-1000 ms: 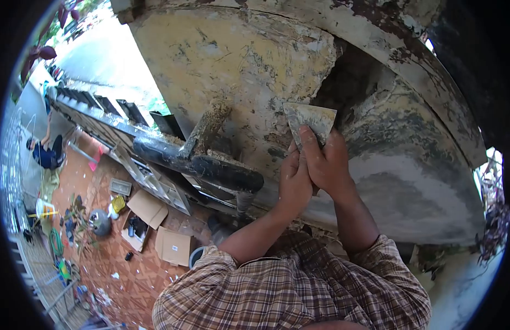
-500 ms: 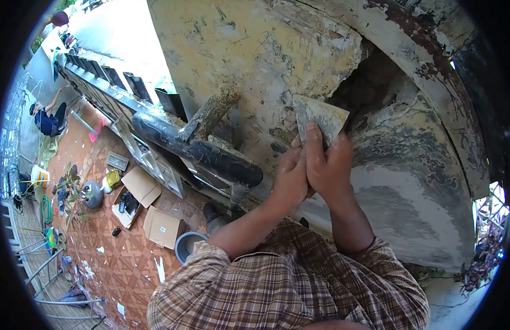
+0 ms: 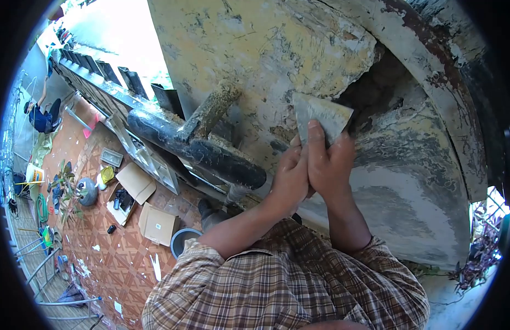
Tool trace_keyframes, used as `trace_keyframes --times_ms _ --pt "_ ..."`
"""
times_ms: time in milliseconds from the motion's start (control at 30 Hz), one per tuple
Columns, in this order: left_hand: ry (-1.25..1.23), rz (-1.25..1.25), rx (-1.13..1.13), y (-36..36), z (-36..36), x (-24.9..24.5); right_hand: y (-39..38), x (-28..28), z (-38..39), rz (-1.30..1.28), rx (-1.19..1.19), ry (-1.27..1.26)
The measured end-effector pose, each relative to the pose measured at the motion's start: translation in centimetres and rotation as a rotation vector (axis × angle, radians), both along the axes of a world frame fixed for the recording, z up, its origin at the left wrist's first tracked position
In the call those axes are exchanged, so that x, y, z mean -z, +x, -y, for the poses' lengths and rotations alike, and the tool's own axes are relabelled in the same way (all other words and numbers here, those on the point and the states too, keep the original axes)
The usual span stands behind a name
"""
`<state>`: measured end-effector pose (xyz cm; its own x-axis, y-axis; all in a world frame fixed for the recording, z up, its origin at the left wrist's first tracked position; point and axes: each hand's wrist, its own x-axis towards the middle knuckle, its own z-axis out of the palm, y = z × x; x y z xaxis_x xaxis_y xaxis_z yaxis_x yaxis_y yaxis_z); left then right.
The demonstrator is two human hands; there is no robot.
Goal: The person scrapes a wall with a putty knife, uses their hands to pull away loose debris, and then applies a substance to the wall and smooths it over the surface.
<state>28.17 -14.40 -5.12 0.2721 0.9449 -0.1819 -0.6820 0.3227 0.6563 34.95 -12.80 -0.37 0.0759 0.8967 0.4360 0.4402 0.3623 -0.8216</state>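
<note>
A putty knife with a wide, plaster-smeared blade is held up in front of a worn wall. My right hand is closed around it, the thumb laid flat along the blade. Pressed against that hand from the left, my left hand is also closed, its fingers curled at the tool's lower part. The handle is hidden inside the two hands. Just behind and right of the blade, a dark broken hollow opens under a ragged plaster edge. Below it the wall surface is grey and patchy.
Left of my hands a black pipe juts out. A ladder leans beside it. On the tiled floor lie cardboard boxes, a grey basin and a round pot. Another person is at the far left.
The view has shifted slightly, so the floor items sit a little further left. Both hands keep their hold on the putty knife, whose blade appears at nearly the same spot by the wall.
</note>
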Motion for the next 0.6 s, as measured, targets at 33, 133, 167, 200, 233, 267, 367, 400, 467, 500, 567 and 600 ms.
trace_keyframes --times_ms 33,133,167,200,233,267,367,400,467,500,567,600 --pt "0.002 0.004 0.003 0.0 0.1 -0.2 0.0 0.2 0.1 0.008 -0.017 0.016" --pt "0.003 -0.071 -0.017 -0.1 -0.1 -0.9 0.3 0.3 -0.6 -0.025 -0.004 -0.025" --pt "0.012 -0.103 0.000 0.0 -0.3 -0.7 0.3 0.4 -0.5 -0.026 -0.004 -0.031" --pt "0.022 -0.134 0.017 0.1 -0.3 -0.4 0.3 0.4 -0.4 -0.014 -0.014 -0.010" --pt "0.022 -0.134 0.018 0.0 -0.1 0.2 0.2 0.4 -0.4 -0.004 -0.022 0.016" --pt "0.064 -0.149 0.016 -0.2 0.1 0.9 0.2 0.7 -0.3 -0.003 -0.022 0.020" --pt "0.051 -0.138 -0.026 0.1 -0.6 -0.1 0.1 1.0 -0.6 -0.177 -0.044 0.009" --pt "-0.012 -0.114 -0.055 0.3 -0.7 -0.7 0.1 0.0 -1.1 -0.075 -0.032 0.016" --pt "0.052 -0.119 -0.088 0.2 -0.5 -1.1 0.4 -0.3 -1.1 0.024 -0.001 0.032" --pt "0.109 -0.119 -0.135 -0.1 -0.3 -1.3 0.4 0.2 -1.1 -0.009 -0.034 0.060" --pt "0.270 -0.354 -0.012 -2.4 0.9 -1.4 0.4 0.0 -0.6 -0.042 -0.076 0.105" --pt "0.410 -0.481 -0.100 -2.5 2.5 -1.1 0.4 -0.3 0.2 -0.172 -0.141 0.045"
